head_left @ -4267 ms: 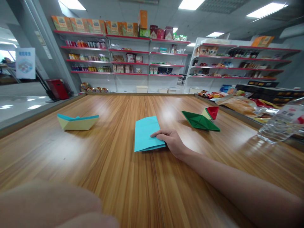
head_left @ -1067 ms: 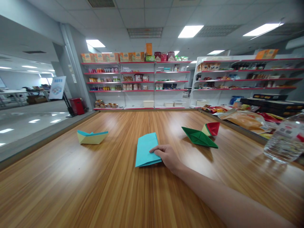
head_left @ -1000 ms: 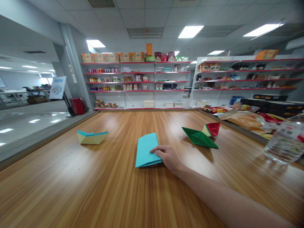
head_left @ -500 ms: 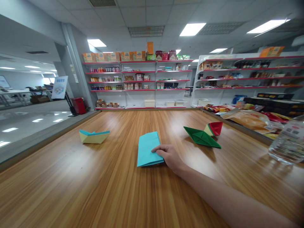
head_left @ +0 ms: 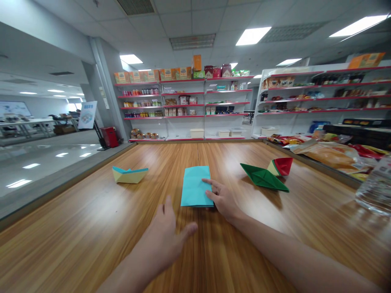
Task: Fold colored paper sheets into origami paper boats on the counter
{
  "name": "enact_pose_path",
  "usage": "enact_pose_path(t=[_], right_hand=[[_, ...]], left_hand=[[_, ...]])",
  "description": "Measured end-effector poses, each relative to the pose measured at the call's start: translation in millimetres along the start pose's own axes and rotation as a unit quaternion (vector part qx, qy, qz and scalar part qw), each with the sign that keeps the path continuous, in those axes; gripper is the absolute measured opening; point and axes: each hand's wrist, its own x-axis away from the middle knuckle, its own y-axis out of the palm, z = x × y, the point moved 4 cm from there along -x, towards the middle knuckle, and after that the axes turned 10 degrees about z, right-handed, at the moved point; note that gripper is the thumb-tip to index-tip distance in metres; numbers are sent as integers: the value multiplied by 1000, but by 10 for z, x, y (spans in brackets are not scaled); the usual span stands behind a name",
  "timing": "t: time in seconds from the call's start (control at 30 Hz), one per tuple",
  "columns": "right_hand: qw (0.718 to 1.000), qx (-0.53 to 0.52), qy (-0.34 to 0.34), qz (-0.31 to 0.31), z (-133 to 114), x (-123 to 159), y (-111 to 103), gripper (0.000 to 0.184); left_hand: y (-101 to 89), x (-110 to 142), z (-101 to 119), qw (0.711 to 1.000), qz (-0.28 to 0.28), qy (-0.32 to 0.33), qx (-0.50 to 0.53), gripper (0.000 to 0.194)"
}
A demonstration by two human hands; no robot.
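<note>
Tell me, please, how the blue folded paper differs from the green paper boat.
Colour: the blue folded paper is light blue, while the green paper boat is dark green. Shape: the blue folded paper is flattish and roughly rectangular; the green paper boat has pointed ends. Contact: the right hand touches the blue folded paper; no hand touches the green paper boat. Both look like folded paper.

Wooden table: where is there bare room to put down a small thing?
The table is bare between the yellow-blue paper boat and the folded blue paper, and behind that paper to the far edge. Crowded spots: the right hand on the paper, the left hand close by, and the green paper boat near the red-tipped paper piece.
</note>
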Motion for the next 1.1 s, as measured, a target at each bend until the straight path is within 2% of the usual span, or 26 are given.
enact_pose_path(t=[0.03,0.1,0.17,0.23,0.33,0.4,0.5,0.6,0.77,0.9,0.97,1.03,1.1], right_hand=[[1000,4,-8,0,-4,-3,-3,53],[1000,9,-18,-8,-1,-9,-1,53],[999,11,-27,-18,3,-11,4,53],[999,13,-36,-23,2,-11,3,52],[998,10,-56,-25,-2,-19,-7,53],[998,2,-61,-26,12,-37,-12,54],[999,-10,-43,-31,63,-82,4,59],[999,-14,-23,-36,107,-126,47,63],[999,-7,-18,-51,152,-166,102,61],[997,-31,-30,-70,159,-155,125,62],[996,-30,-31,-75,151,-137,137,63],[996,-14,-34,-80,138,-115,150,63],[996,3,-39,-81,127,-97,160,62]], left_hand=[[94,-193,-18,999,22,-39,-23,63],[333,-522,-60,993,-9,-98,67,57],[523,-748,-89,987,-47,-96,118,52],[651,-860,-109,978,-83,-88,169,57],[740,-902,-73,977,-92,-14,192,75],[755,-901,-48,987,-66,64,131,82],[776,-904,-86,988,-73,135,15,78],[757,-936,-177,983,-105,148,-27,71],[688,-968,-258,983,-130,82,96,64],[696,-986,-322,962,-141,-16,232,61],[700,-1018,-395,944,-118,-96,292,45],[684,-1054,-471,931,-66,-169,316,28],[648,-1077,-505,925,-7,-209,318,27]])
